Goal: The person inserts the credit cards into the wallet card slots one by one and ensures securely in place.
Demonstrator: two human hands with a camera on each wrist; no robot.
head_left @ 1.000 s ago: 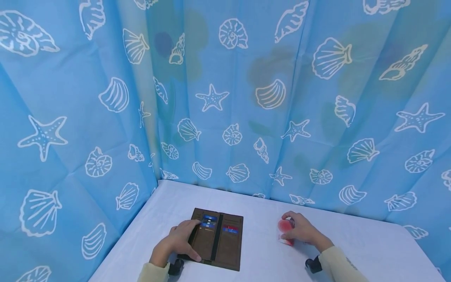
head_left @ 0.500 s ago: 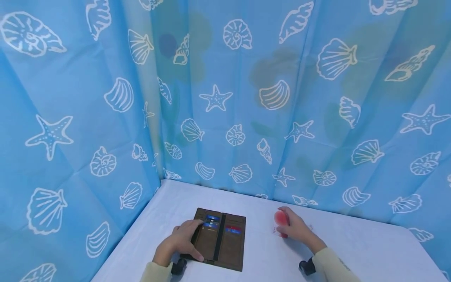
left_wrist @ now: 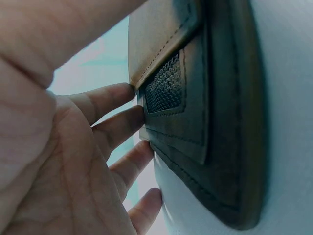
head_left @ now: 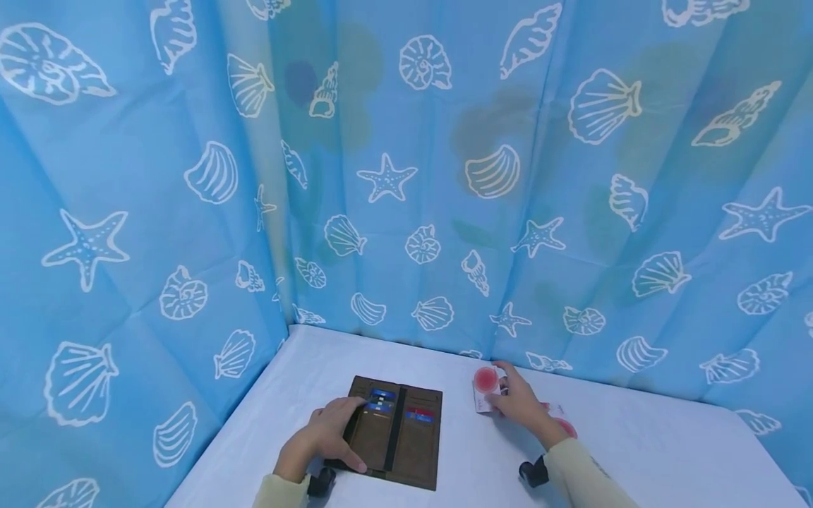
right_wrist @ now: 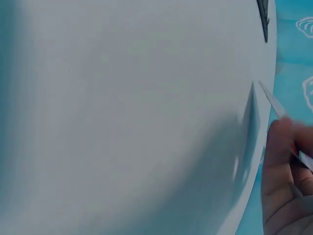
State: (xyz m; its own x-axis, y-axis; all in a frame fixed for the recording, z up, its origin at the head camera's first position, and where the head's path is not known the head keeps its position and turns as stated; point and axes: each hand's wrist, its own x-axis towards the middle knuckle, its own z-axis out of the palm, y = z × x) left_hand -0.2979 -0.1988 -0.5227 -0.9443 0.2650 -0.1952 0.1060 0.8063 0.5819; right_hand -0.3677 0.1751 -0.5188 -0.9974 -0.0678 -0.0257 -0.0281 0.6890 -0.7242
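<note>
A brown long wallet (head_left: 413, 451) lies spread flat on the white table, with cards in its slots on both halves. My left hand (head_left: 330, 430) rests on its left half, thumb by the lower edge. In the left wrist view, the nearly straight fingers (left_wrist: 120, 129) touch the wallet's edge (left_wrist: 195, 142). To the wallet's right, my right hand (head_left: 517, 398) pinches a white card with a red disc (head_left: 486, 381), held tilted up. The right wrist view catches that card (right_wrist: 275, 102) almost edge-on, blurred near the fingers.
Another white-and-red card (head_left: 562, 421) lies partly hidden behind my right forearm. Blue shell-print curtains (head_left: 438, 197) close off the left and far sides of the table (head_left: 356, 346). A black wrist device (head_left: 533, 473) sits under the right wrist.
My right hand has moved left toward the wallet with the card, which now faces the head camera. Another card has come into view behind the right forearm. The left hand stays on the wallet.
</note>
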